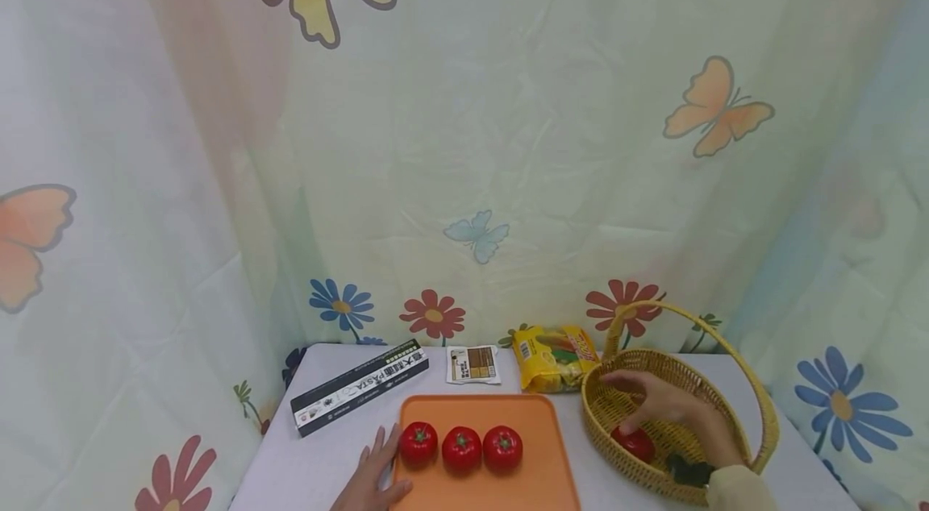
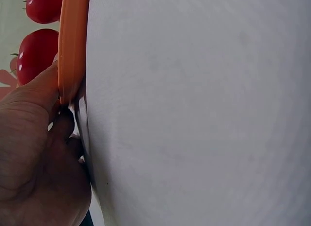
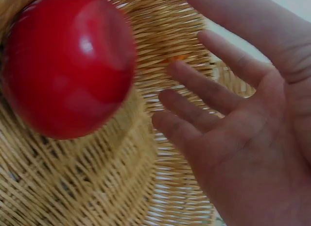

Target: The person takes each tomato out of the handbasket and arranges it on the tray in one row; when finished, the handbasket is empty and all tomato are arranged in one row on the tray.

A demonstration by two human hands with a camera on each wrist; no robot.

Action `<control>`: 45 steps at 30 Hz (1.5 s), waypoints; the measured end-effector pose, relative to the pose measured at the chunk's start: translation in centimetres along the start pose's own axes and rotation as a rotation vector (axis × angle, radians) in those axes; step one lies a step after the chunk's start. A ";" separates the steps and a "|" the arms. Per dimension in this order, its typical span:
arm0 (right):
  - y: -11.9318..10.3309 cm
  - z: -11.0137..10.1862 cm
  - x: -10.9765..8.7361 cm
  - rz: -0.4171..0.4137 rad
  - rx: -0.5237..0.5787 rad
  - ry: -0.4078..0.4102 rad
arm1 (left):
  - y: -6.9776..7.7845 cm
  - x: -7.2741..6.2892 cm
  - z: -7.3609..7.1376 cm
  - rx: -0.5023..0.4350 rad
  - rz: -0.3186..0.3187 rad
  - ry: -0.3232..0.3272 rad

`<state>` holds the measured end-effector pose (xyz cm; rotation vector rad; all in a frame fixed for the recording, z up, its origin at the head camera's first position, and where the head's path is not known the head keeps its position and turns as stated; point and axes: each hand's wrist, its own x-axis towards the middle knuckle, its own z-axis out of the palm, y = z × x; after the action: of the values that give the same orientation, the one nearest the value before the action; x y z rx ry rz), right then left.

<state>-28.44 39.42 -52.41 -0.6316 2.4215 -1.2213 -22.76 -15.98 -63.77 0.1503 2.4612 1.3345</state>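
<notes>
Three red tomatoes (image 1: 461,448) with green stems stand in a row on an orange tray (image 1: 540,426). My left hand (image 1: 372,472) is at the tray's left edge. In the left wrist view its thumb lies over the tray rim (image 2: 73,46) and other fingers are tucked low against the rim's outer side, partly hidden. My right hand (image 1: 656,400) reaches into a wicker basket (image 1: 606,442) with its fingers spread. Another red tomato (image 3: 70,65) lies in the basket below that hand. In the right wrist view a gap shows between this tomato and the fingers.
A dark green item (image 1: 688,471) lies in the basket, whose tall handle (image 1: 755,386) arches over the right arm. Behind the tray are a long pasta box (image 1: 360,387), a small white-and-brown packet (image 1: 473,365) and a yellow bag (image 1: 555,358). A patterned curtain (image 1: 508,132) hangs behind the table.
</notes>
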 end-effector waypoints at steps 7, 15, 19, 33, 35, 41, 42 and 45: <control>1.0 0.7 0.3 0.177 -0.077 0.092 | 0.1 0.0 0.2 0.023 -0.003 0.005; 1.0 0.1 0.5 0.107 -0.179 0.292 | 0.3 -0.1 0.1 0.027 0.000 0.005; 0.6 0.0 0.5 0.210 -0.128 0.173 | 0.2 -0.1 0.0 0.010 0.012 0.009; 0.5 -1.2 0.5 0.153 -0.297 0.360 | 0.4 -0.3 0.0 0.023 -0.008 0.019; 0.6 -1.3 0.5 0.141 -0.231 0.321 | 0.3 -0.3 -0.1 0.021 -0.005 0.015; 0.7 -1.4 0.5 0.118 -0.056 0.207 | 0.2 -0.4 0.0 0.027 0.011 0.017; 0.7 -1.4 0.4 0.112 -0.042 0.192 | 0.2 -0.4 0.0 0.029 0.009 0.018; 0.9 -1.5 0.4 0.098 -0.030 0.163 | 0.3 -0.3 0.1 0.039 -0.007 0.015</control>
<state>-29.76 40.68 -52.38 -0.4307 2.5750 -1.2430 -22.47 -15.83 -63.48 0.1413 2.4992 1.2893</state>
